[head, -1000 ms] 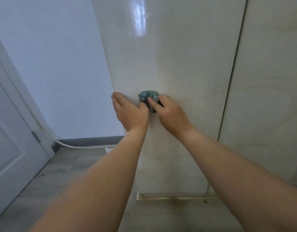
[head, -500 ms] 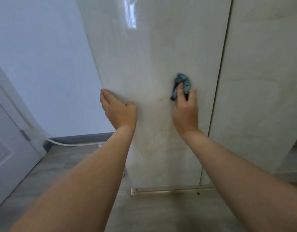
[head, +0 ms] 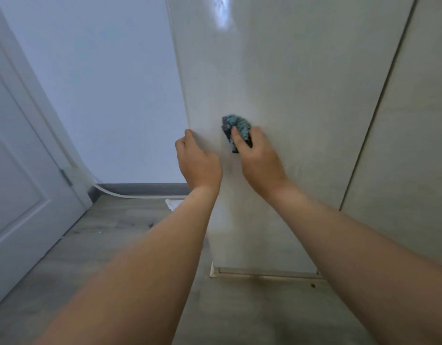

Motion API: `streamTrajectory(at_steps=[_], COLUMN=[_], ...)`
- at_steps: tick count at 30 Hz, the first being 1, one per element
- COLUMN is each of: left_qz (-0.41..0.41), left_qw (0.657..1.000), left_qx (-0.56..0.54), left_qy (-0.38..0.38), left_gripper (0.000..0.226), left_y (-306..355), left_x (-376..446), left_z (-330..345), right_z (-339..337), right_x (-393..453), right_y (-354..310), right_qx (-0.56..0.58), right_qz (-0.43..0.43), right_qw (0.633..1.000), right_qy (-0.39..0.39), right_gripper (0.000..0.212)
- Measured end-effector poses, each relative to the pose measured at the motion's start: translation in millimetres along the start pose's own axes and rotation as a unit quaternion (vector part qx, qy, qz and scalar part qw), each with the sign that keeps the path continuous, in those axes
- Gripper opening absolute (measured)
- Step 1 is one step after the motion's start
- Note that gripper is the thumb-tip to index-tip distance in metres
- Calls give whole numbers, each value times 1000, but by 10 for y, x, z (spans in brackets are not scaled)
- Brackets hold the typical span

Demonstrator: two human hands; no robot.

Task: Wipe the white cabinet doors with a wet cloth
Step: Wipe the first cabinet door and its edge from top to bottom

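Observation:
A crumpled blue cloth (head: 236, 128) lies against the left white cabinet door (head: 289, 83) at mid height. My right hand (head: 258, 158) grips the cloth and presses it to the door face. My left hand (head: 198, 163) is at the door's left edge, close beside the cloth, with its fingers curled round that edge. A second white cabinet door (head: 409, 145) stands to the right, beyond a narrow dark gap. Light glints off the left door near its top.
A pale wall (head: 103, 83) is left of the cabinet, with a white room door (head: 20, 183) at far left. A white cable (head: 120, 194) runs along the dark skirting. Something white (head: 174, 204) lies on the grey wood floor (head: 90, 245). A metal strip (head: 262, 272) runs under the cabinet.
My right hand has slid the cloth left across the door, from near the gap between the doors back toward my left hand. My left hand stays at the door's left edge.

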State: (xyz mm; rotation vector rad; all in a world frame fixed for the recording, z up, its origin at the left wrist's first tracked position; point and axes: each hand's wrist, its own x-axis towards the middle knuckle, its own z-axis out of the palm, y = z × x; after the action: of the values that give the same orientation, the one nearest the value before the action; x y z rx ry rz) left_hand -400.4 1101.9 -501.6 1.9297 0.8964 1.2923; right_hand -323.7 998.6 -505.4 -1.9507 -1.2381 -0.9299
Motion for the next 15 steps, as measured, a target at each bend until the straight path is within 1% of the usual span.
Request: streamTrajectory(at_steps=[1, 2, 3, 5, 6, 7, 8, 9, 10, 11, 12, 13, 15], left_qz=[2, 3, -6, -39, -56, -71, -79, -83, -85, -86, -88, -94, -104], left_qw=[1000, 1000, 1000, 999, 997, 997, 996, 996, 996, 996, 995, 994, 993], left_qx=[-3, -5, -12, -28, -30, -28, -26, -27, -30, -37, -48, -56, -56], left_qy=[4, 10, 17, 27, 30, 29, 24, 18, 13, 11, 11, 10, 1], left_gripper=[51, 46, 43, 44, 46, 46, 45, 41, 35, 29, 27, 29, 43], left_y=[-25, -55, -79, -117, -146, -175, -206, -234, -266, -297, -304, -302, -253], left_x=[25, 48, 61, 79, 85, 75, 54, 35, 16, 0, -3, 0, -2], left_z=[-19, -39, -53, -93, -117, -144, -166, -170, -176, -178, -181, -167, -134], right_z=[14, 31, 47, 69, 140, 246, 360, 437, 511, 587, 586, 543, 456], right_x=[155, 336, 504, 725, 739, 660, 480, 281, 95, -48, -96, -62, 75], right_y=[-127, -254, -357, -542, -582, -598, -580, -529, -494, -457, -443, -442, -328], right_qx=[-11, -10, 7, -1, 5, 33, 58, 58, 59, 48, 24, -1, -25], right_qz=[-41, -60, -38, 0, 7, 6, -1, -11, -14, -29, -38, -32, 15], right_qw=[999, 998, 999, 998, 998, 999, 998, 997, 995, 995, 997, 999, 999], right_qy=[-8, -8, 3, 56, 59, 31, -5, -48, -82, -86, -62, -27, 16], right_gripper=[46, 44, 38, 26, 24, 23, 29, 35, 37, 34, 29, 25, 24])
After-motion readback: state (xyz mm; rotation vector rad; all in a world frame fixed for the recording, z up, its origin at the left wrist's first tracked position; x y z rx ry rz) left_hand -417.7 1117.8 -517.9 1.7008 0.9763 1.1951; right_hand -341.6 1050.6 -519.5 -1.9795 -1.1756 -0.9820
